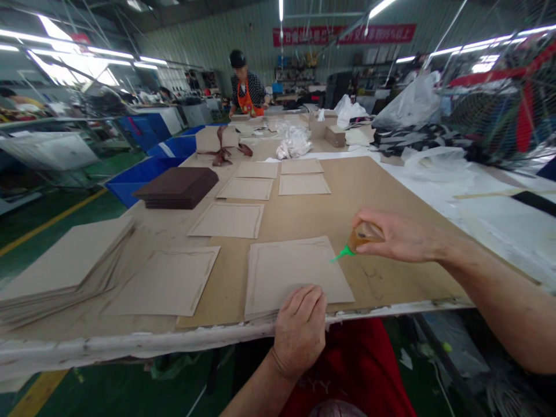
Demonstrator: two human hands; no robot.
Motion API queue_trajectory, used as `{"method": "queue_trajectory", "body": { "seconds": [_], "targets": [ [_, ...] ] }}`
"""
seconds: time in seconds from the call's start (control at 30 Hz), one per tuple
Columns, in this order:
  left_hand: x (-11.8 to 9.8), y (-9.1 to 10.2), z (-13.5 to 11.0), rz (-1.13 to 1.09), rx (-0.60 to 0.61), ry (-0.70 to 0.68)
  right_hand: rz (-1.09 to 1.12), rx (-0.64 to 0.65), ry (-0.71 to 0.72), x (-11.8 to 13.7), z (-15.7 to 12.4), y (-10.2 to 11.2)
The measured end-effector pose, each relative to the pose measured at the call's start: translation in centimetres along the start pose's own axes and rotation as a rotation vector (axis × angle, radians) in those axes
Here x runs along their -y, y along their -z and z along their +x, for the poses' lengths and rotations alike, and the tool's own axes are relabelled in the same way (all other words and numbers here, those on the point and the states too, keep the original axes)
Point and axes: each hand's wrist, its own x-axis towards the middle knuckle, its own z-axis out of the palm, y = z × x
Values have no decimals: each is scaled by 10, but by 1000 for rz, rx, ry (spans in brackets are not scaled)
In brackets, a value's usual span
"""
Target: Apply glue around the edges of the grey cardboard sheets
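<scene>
My right hand (397, 234) is closed around a small amber glue bottle (362, 236) whose green nozzle points down-left at the right edge of a square grey cardboard sheet (286, 269). On the near edge of that sheet lies my left hand (299, 330), fingers curled and pressing down. The sheet rests on a large brown board (373, 197) that covers the worktable.
Several more grey sheets (228, 220) lie in rows across the board. A stack of grey boards (65, 266) sits at the left, a dark brown stack (178, 186) behind it. Blue bins (139, 174) stand left of the table. A person in an orange apron (245, 92) works at the far end.
</scene>
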Motion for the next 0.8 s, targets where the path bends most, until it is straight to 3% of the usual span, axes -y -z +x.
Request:
{"method": "queue_trajectory", "body": {
  "seconds": [0.17,0.43,0.67,0.8],
  "targets": [
    [-1,3,2,-4,3,-5,52,93,35,10,-24,5],
    [0,2,1,-7,5,-5,-36,-151,26,-11,9,-18],
    [1,2,1,-8,29,-7,85,12,74,1,-39,-6],
    [1,2,1,3,24,2,112,-13,94,1,-59,-9]
  ]
}}
